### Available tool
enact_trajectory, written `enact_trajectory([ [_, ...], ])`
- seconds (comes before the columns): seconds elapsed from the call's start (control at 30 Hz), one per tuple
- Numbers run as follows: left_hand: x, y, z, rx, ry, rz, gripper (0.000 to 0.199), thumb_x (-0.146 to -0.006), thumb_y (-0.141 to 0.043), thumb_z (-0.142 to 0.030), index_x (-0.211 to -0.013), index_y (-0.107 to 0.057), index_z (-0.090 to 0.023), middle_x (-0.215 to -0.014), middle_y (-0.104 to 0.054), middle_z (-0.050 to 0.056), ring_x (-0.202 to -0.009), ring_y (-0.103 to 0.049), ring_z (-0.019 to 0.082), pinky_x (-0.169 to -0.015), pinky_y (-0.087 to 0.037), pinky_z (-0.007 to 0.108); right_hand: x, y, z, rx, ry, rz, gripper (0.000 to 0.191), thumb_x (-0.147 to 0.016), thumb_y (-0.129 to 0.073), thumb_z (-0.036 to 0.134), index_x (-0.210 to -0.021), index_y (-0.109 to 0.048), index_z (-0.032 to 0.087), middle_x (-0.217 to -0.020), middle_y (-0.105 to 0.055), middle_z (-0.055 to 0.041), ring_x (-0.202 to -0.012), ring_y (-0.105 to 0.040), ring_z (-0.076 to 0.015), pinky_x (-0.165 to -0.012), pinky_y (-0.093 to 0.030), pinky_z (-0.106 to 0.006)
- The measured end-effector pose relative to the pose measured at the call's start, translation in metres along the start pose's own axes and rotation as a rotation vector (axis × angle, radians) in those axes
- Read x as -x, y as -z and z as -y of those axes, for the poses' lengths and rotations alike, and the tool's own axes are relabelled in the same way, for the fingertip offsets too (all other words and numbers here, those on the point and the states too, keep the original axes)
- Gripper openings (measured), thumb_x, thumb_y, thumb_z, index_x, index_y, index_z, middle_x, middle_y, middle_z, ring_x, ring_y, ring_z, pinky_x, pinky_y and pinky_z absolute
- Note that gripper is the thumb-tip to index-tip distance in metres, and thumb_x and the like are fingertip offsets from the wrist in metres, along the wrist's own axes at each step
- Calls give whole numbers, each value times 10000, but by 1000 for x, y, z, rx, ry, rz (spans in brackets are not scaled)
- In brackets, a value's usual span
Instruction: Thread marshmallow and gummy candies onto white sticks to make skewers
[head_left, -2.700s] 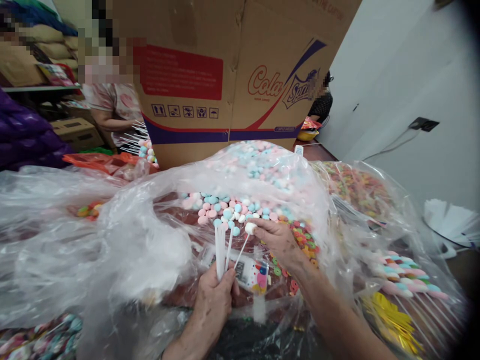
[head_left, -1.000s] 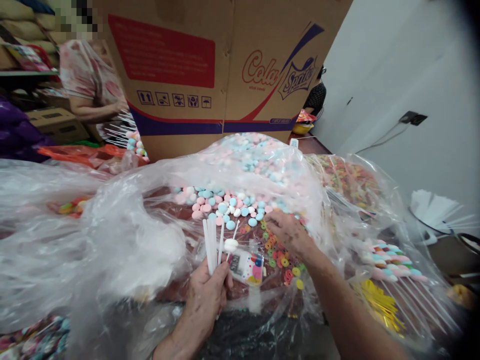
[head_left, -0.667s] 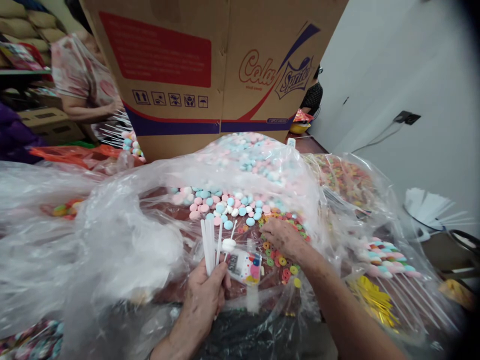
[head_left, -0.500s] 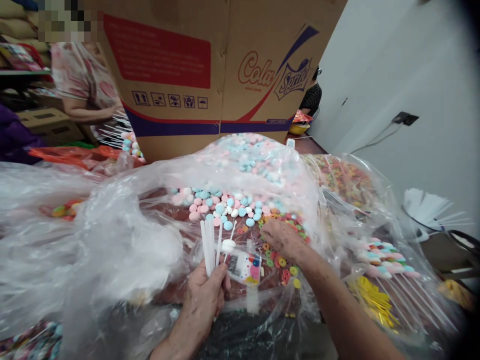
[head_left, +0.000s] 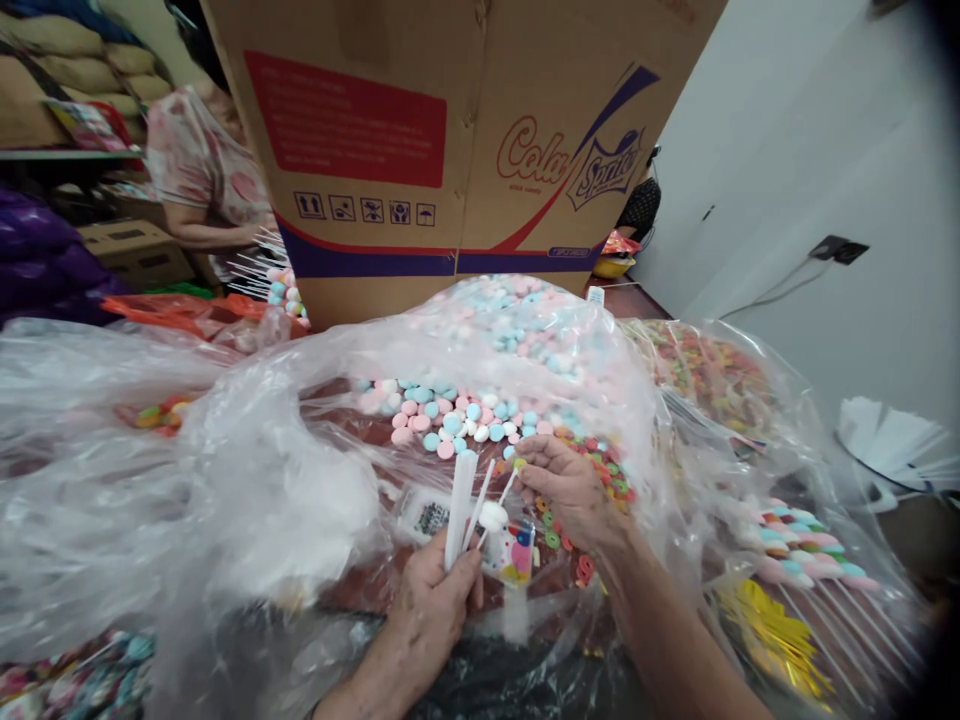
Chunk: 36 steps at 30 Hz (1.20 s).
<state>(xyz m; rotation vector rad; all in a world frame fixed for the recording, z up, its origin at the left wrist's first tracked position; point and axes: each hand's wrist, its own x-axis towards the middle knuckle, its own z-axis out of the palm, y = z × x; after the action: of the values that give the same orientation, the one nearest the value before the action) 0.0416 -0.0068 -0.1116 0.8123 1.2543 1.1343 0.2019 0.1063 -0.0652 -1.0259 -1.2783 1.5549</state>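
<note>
Nearest, the left hand is closing around a bundle of thin white plastic sticks above the reddish-brown tabletop; one stick is leaning right and carrying a rounded white soft-looking candy partway along. These sticks are looking light, smooth and fairly stiff, probably bending if pushed sideways, so low on the shafts is seeming the steadiest place to hold them. The white candy is likely denting under a hard squeeze; a light grip around its sides should be suiting it. Slightly farther and right, the right hand is pinching a small yellow ring candy at that stick's tip; the ring is probably feeling rubbery and a little tacky, best taken by its outer edge. Beyond, pink, blue and white disc-shaped candies are lying loose before a large printed brown carton.
</note>
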Motion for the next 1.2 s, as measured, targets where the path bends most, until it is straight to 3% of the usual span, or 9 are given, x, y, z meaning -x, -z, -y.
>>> enact_trajectory([
  [0.17, -2, 0, 5, 26, -2, -22, 270, -769, -682, -455, -701, -629, -199, -443, -511, -54, -346, -334, 92, -350, -191, 210, 1, 0, -1, 34, 22, -27, 359, -627, -848, 413, -873, -709, 191, -662, -672, 16, -519, -565, -103, -503, -473, -232],
  [0.3, -3, 0, 5, 23, -41, -49, 260, -773, -684, -439, -697, -639, -194, -446, -520, -43, -387, -386, 110, -375, -228, 209, 4, 5, 1, 267, 128, 22, 281, -713, -784, 392, -910, -740, 197, -670, -665, 4, -588, -593, -132, -553, -501, -253],
  [0.43, -3, 0, 7, 18, -40, -72, 255, -782, -689, -440, -735, -655, -192, -459, -539, -39, -394, -412, 116, -373, -247, 210, 10, 5, 3, 584, 355, -29, 184, -821, -675, 300, -968, -762, 233, -878, -717, -36, -770, -651, -172, -721, -549, -299],
  [0.53, -3, 0, 6, 6, -52, -87, 262, -780, -694, -445, -721, -648, -194, -459, -536, -40, -393, -414, 116, -372, -253, 211, 17, 3, 1, 711, 475, -38, 232, -914, -565, 265, -1039, -760, 254, -1035, -732, -52, -960, -672, -199, -878, -539, -329],
  [0.6, -2, 0, 4, -15, -53, -78, 271, -779, -695, -445, -693, -639, -194, -457, -533, -38, -395, -414, 117, -374, -255, 211, 20, 2, 0, 752, 526, -37, 243, -936, -539, 257, -1051, -753, 257, -1064, -728, -59, -1001, -667, -204, -899, -535, -329],
  [0.87, -1, 1, 1, -6, -51, -56, 298, -777, -701, -465, -679, -649, -188, -463, -546, -23, -413, -428, 124, -384, -274, 212, 19, 1, -6, 637, 546, -96, 141, -874, -611, 215, -949, -728, 239, -943, -712, -47, -884, -655, -184, -813, -541, -304],
  [1.1, -2, 1, 6, -22, -53, -63, 310, -799, -674, -476, -697, -641, -185, -472, -544, -33, -412, -418, 118, -397, -276, 213, 20, 6, -12, 523, 514, -14, 189, -907, -620, 220, -1017, -771, 247, -984, -749, -44, -909, -688, -175, -846, -550, -299],
  [1.2, -3, 2, 9, -31, -75, -62, 305, -812, -656, -471, -708, -637, -184, -472, -551, -35, -417, -424, 119, -415, -293, 218, 26, 1, -16, 536, 501, 110, 221, -930, -586, 211, -1035, -777, 247, -991, -761, -44, -918, -705, -169, -835, -559, -279],
])
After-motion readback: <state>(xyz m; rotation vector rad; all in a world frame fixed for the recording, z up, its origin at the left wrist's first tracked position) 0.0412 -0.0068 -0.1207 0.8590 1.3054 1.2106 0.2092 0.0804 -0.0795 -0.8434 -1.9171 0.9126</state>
